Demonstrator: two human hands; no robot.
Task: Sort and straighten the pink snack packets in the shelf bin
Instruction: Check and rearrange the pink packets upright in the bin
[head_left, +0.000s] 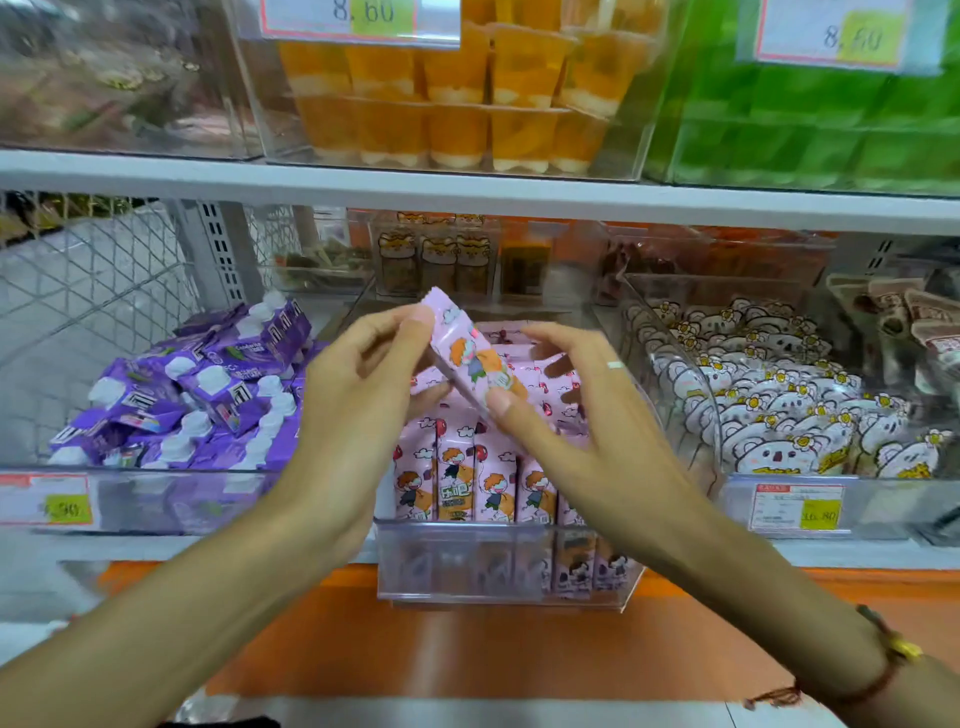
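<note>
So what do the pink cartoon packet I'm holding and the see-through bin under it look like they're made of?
Pink cartoon snack packet: likely thin glossy plastic film; it catches light and has a flat sealed end. See-through shelf bin: rigid clear plastic, probably acrylic; packets show through its straight front wall.

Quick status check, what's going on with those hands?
Left hand and right hand pinching one pink cartoon-printed snack packet above clear plastic bin. Nothing blocking.

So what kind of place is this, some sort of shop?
Most likely a snack shop or supermarket aisle. Clear shelf bins hold packaged goods in bulk, price tags are clipped to the bin fronts, and both hands hold a pink snack packet above its bin.
</note>
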